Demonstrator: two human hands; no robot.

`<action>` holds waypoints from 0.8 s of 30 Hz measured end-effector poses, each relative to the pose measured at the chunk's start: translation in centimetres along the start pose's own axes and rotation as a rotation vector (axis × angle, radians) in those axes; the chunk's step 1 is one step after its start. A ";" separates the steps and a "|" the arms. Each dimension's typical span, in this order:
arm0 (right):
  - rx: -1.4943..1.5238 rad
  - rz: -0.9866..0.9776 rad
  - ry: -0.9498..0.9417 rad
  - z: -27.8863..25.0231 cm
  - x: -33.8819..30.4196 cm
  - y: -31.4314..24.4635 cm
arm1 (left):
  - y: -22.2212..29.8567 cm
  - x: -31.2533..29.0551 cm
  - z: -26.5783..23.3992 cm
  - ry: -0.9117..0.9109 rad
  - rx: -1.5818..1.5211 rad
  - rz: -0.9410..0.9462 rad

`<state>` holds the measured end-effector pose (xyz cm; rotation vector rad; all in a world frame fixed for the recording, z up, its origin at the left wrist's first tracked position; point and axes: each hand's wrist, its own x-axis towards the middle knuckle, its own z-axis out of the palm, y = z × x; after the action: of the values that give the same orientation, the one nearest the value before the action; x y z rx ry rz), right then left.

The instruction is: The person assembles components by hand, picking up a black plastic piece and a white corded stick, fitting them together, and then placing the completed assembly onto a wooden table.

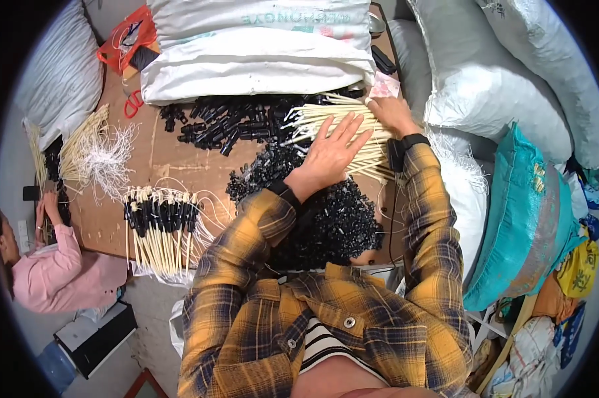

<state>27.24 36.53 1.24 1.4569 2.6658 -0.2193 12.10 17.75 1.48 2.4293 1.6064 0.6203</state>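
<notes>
A bundle of thin cream-coloured cords (364,152) with white ends lies across the right part of the table. My left hand (336,152) rests flat on it, palm down with the fingers spread. At the bundle's far right side, my right hand (393,114) is curled over the cords; its fingertips are partly hidden. Under and in front of my left hand is a heap of small black plastic parts (339,222). Longer black tubular parts (223,123) form a pile beyond it, to the left.
Cream cords fitted with black parts (163,229) lie at the table's front left. More cords (90,156) and red scissors (133,103) are farther left. A white sack (259,60) stands at the back; a teal sack (518,219) is right. A person in pink (67,272) works at the left.
</notes>
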 end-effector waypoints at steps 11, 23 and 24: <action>-0.015 0.207 0.037 0.2 -9.8 -6.2 | -5.2 -0.9 0.2 -0.022 0.111 0.214; 0.102 0.151 0.389 -1.2 -21.4 -3.4 | 0.0 -3.1 -0.5 0.023 -0.016 0.245; 0.133 0.205 0.402 -0.7 -22.7 -4.1 | 0.3 -3.1 -0.6 0.002 0.004 0.211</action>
<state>36.06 15.65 5.72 1.9899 2.8117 -0.0960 11.01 14.80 1.37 2.6222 1.3631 0.6509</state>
